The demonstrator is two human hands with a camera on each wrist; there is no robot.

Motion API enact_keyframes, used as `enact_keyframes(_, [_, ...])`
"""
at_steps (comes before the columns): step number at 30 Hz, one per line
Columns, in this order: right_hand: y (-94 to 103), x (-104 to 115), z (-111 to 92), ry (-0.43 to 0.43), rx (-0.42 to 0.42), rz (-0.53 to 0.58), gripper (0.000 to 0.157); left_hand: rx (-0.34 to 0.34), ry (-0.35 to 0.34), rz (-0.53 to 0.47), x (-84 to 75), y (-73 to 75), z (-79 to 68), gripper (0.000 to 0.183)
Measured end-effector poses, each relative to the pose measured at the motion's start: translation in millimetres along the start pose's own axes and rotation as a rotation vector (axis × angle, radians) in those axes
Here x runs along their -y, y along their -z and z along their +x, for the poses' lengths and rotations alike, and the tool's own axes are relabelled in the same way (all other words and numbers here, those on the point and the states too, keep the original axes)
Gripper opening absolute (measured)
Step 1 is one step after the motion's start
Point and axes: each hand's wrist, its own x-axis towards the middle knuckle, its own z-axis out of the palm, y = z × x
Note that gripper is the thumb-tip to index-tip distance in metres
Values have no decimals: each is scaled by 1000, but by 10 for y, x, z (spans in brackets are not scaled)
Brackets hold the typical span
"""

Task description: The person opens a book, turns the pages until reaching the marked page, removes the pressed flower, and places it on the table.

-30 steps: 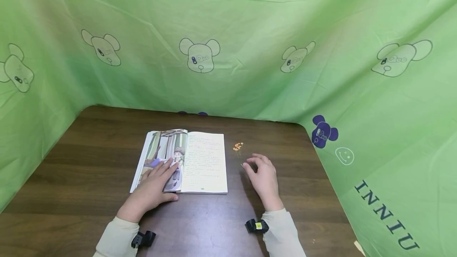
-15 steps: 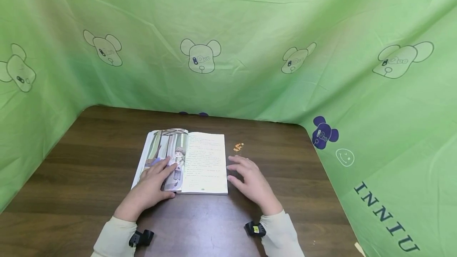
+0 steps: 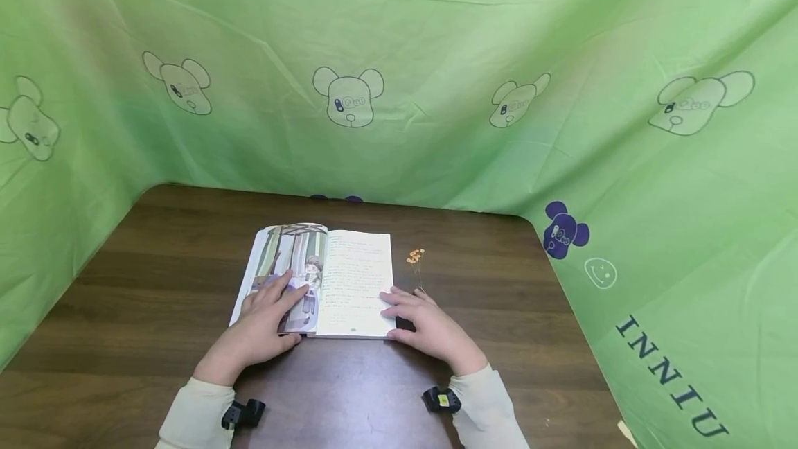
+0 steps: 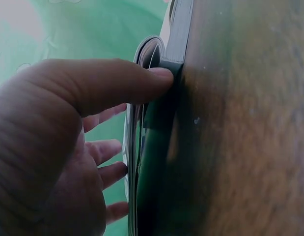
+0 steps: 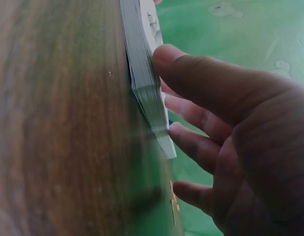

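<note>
An open book (image 3: 357, 279) lies on the table, with a coloured picture on its left page and printed text on its right page. My left hand (image 3: 257, 328) rests on the picture page with fingers spread; in the left wrist view its thumb (image 4: 127, 81) touches the book's near edge by the spine. Over the right page's outer lower corner is my right hand (image 3: 430, 328), its fingertips at the page edge. The right wrist view shows its thumb (image 5: 191, 66) against the thick page block. A small dried orange flower (image 3: 414, 256) on a thin stem lies just right of the book.
The dark wooden table (image 3: 511, 283) extends around the book. Green cloth (image 3: 436, 158) with bear-head prints hangs behind it and along both sides. A black wrist camera (image 3: 243, 414) is strapped at the left sleeve, another black camera (image 3: 441, 400) at the right.
My right hand has left the flower's stem and moved left onto the right page's lower corner. The flower stays beside the book. My left hand has slid slightly down and left.
</note>
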Motion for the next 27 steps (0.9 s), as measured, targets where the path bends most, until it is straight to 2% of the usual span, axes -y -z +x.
enact_keyframes(12, [-20,-33,2,-28,16,29,37,-15,-5,-42,114,-3,-15,85])
enact_keyframes(18, [-20,-23,-6,-28,14,52,37,-31,-19,-41,108,40,-21,83])
enact_keyframes(27, [-16,-21,-6,-26,15,60,36,-41,41,14,92,59,-38,88])
